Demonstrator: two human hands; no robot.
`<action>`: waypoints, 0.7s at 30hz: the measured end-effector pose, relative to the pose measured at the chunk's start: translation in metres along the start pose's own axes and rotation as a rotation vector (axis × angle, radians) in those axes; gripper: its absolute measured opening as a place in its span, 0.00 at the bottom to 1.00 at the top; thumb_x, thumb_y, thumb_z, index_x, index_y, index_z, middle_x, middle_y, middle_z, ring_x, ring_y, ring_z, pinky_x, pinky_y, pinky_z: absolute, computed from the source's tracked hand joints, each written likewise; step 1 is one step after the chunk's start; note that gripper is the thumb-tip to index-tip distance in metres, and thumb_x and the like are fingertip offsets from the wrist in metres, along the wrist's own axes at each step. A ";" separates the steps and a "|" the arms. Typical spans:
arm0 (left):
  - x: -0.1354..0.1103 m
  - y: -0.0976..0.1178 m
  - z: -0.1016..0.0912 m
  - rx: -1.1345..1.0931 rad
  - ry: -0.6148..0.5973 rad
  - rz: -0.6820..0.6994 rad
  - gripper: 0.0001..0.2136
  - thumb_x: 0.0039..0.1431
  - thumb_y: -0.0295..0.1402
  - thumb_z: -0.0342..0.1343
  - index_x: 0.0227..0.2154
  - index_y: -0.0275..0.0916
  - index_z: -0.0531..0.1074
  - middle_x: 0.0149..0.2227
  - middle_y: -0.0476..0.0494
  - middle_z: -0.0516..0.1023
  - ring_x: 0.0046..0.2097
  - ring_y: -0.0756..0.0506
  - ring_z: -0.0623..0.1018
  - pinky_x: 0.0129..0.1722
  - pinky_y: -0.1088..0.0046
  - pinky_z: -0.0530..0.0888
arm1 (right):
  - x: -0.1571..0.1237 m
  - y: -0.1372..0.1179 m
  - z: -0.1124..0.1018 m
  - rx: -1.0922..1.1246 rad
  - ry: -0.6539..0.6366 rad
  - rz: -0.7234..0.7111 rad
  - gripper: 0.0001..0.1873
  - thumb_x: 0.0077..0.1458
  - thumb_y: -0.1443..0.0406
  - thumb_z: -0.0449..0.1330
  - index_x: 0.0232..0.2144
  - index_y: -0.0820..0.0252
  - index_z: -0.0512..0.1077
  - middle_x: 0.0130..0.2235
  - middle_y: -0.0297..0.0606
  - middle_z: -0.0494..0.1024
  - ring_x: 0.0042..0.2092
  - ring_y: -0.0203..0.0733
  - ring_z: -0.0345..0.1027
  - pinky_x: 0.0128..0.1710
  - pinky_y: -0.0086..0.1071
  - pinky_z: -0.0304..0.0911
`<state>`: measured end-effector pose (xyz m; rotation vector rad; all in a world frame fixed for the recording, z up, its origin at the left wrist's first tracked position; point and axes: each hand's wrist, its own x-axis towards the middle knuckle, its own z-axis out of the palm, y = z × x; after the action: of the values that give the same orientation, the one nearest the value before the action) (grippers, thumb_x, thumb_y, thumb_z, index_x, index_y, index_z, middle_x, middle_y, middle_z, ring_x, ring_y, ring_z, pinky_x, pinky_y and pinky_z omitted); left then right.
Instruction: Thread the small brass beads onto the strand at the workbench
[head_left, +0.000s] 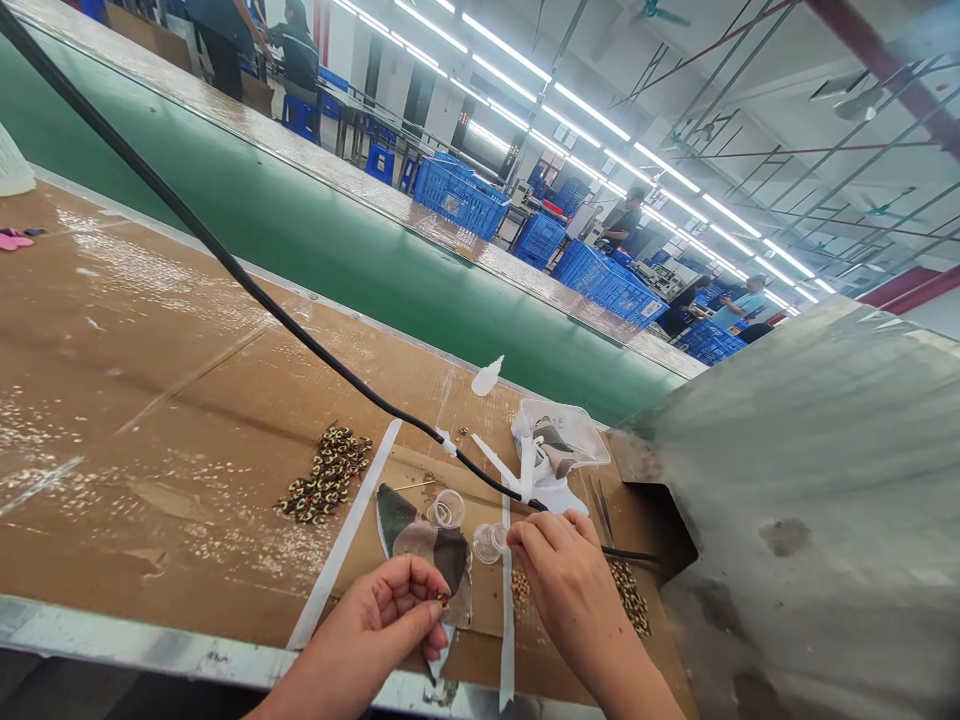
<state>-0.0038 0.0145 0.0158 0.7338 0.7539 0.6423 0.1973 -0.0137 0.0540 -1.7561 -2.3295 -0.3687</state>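
My left hand (394, 612) is closed in a pinch on a small dark piece with red and yellow-green marks (441, 600), held above a camouflage-patterned cloth (401, 520). My right hand (559, 560) is closed, its fingertips pinched together at the side of a small clear plastic cup (487, 543). Whether they grip the cup or something tiny is hidden. A second clear cup (448, 508) stands on the cloth's upper edge. Left of a white tape strip lies a pile of small black-and-yellow pieces (328, 475). Small tan pieces (519, 587) lie under my right wrist's left side.
A black cable (247, 280) crosses over the cardboard-covered table (187, 400). Behind my right hand are a clear plastic box (581, 435) with cloth, and tweezers (601, 510). A metal housing (817, 520) borders the right side. Beyond runs a green conveyor belt (360, 260).
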 end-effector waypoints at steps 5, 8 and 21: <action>-0.002 0.001 0.000 -0.013 0.003 0.000 0.11 0.43 0.38 0.64 0.25 0.38 0.69 0.17 0.52 0.74 0.23 0.50 0.71 0.27 0.73 0.68 | 0.000 0.001 -0.001 -0.004 -0.001 -0.013 0.18 0.65 0.66 0.42 0.28 0.59 0.67 0.29 0.34 0.70 0.30 0.38 0.60 0.40 0.35 0.49; -0.004 0.003 0.001 -0.022 0.009 0.014 0.11 0.43 0.38 0.64 0.25 0.38 0.70 0.17 0.52 0.75 0.23 0.50 0.71 0.27 0.73 0.68 | 0.001 0.001 -0.001 -0.007 0.010 -0.014 0.17 0.65 0.66 0.43 0.29 0.59 0.69 0.29 0.34 0.70 0.31 0.38 0.61 0.41 0.35 0.50; 0.002 -0.004 -0.005 -0.020 -0.036 0.008 0.13 0.44 0.41 0.64 0.26 0.38 0.70 0.18 0.52 0.75 0.24 0.50 0.72 0.28 0.73 0.69 | 0.000 0.000 -0.002 0.019 0.017 -0.001 0.16 0.64 0.68 0.44 0.29 0.59 0.69 0.29 0.35 0.70 0.30 0.38 0.59 0.40 0.35 0.50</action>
<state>-0.0052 0.0155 0.0097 0.7285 0.7108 0.6409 0.1971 -0.0143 0.0559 -1.7363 -2.3140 -0.3590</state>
